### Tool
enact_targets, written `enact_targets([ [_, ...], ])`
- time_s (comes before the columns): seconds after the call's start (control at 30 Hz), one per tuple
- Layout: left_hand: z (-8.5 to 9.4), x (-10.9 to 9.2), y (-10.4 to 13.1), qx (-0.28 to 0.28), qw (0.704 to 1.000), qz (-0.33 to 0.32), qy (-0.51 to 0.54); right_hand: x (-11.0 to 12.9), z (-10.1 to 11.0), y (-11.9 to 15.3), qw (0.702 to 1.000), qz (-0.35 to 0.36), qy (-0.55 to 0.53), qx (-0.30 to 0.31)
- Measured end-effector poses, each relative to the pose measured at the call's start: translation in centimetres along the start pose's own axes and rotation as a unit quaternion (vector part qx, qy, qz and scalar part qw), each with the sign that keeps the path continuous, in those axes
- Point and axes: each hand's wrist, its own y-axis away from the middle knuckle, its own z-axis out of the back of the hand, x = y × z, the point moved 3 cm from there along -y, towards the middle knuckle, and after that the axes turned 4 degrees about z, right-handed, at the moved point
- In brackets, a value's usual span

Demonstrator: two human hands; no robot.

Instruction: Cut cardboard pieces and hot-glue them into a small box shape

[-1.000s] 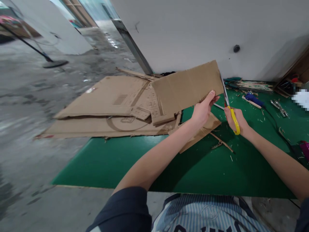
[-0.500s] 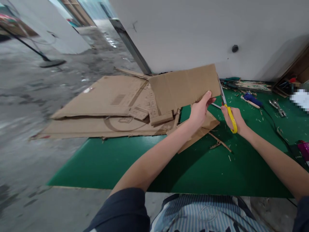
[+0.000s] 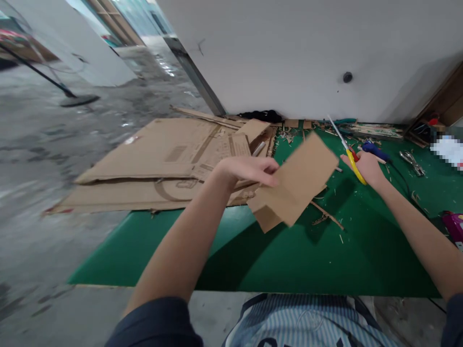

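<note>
My left hand (image 3: 253, 169) pinches the left edge of a flat brown cardboard piece (image 3: 304, 180), which is tilted above the table. My right hand (image 3: 369, 169) grips a pair of scissors (image 3: 351, 155) with yellow and red handles; the blades point up and away from me and look closed, apart from the cardboard. Another cardboard piece (image 3: 265, 216) lies partly hidden beneath the held one. A thin cardboard strip (image 3: 329, 215) rests on the green table just right of it.
Large flattened cardboard sheets (image 3: 144, 154) cover the left of the green table (image 3: 152, 255) and overhang its edge. A blue-handled tool with a cord (image 3: 376, 150), pliers (image 3: 345, 121) and scraps lie toward the white wall (image 3: 289, 58). A purple object (image 3: 453, 224) sits at right.
The held cardboard has come down toward me and turned, away from the scissors. My left hand moved left, now at its left edge. The scissors have closed and tilted left.
</note>
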Motion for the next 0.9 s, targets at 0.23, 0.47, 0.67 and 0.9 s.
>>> enact_targets([
  [0.23,-1.1,1.9,-0.7,0.023,0.96,0.106,-0.259,-1.4,-0.4,-0.5,0.975,-0.037,0.16,0.151],
  [0.47,1.5,2.9,-8.1,-0.247,0.847,0.194,-0.428,-0.9,0.1,0.1,0.96,0.015,0.257,0.109],
  [0.67,4.5,4.7,-15.1,-0.295,0.853,0.131,-0.41,3.5,4.2,2.3,0.95,0.022,0.274,0.149],
  [0.9,9.5,4.2,-16.7,-0.381,0.847,0.07,-0.365,11.1,2.3,9.8,0.823,0.325,0.093,0.456],
])
